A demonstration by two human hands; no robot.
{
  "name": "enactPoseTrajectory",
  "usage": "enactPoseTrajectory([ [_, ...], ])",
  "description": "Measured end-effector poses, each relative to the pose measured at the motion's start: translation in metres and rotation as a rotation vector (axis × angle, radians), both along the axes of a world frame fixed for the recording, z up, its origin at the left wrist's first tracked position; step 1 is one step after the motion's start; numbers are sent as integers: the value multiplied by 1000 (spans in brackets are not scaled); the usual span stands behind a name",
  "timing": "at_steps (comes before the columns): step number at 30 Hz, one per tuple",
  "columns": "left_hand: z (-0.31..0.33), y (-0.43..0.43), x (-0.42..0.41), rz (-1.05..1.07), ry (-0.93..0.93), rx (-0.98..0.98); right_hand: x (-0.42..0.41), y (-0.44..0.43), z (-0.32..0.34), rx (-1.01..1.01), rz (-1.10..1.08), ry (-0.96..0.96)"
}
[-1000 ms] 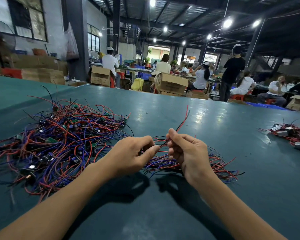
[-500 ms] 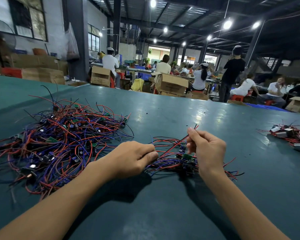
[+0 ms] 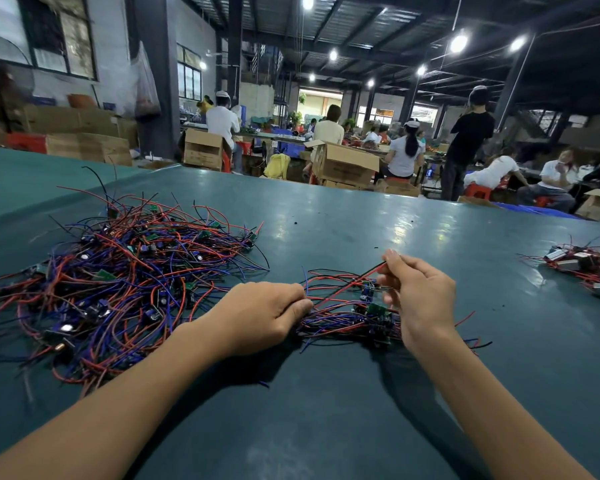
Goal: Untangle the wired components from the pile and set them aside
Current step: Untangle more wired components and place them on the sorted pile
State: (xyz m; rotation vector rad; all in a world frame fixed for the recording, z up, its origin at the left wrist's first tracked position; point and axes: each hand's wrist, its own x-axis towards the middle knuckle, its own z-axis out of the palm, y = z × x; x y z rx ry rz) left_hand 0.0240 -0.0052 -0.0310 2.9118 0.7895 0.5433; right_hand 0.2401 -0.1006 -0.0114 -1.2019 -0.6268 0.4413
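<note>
Head cam: compared with a second ago, my right hand [image 3: 420, 296] has swung out away from my left hand [image 3: 264, 313]. The red wire [image 3: 357, 278] that was poking up high now runs low and slanted between them.

Right fingers [image 3: 394, 263] are pinching the far end of that wire. Left fingers [image 3: 293, 301] are curled around the near end of the small bundle [image 3: 343, 322], pinning it to the tabletop [image 3: 361, 410]. The bundle sits right between my hands, and the big pile [image 3: 118, 282] is just beside my left hand.

What worries me is that this wire looks like it still dives into the knot near the little green board [image 3: 376, 309]. If I keep tugging while it's snagged, I reckon I'll either cinch the knot tighter or stress the joint where the lead meets the board. If my left grip slips, the whole clump could lift with the wire. The bundle's loose ends also reach toward the big pile, so sliding it left could hook it back in.
</note>
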Motion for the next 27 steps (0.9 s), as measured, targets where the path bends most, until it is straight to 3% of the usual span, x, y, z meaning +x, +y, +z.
enactPoseTrajectory([
  [15,0,4,1,94,-93,146,-2,-5,12,117,198,465],
  [21,2,1,-2,49,-183,116,2,-4,8,139,203,417],
  [27,7,-4,-7,-19,-474,-100,-7,-1,4,77,378,315],
])
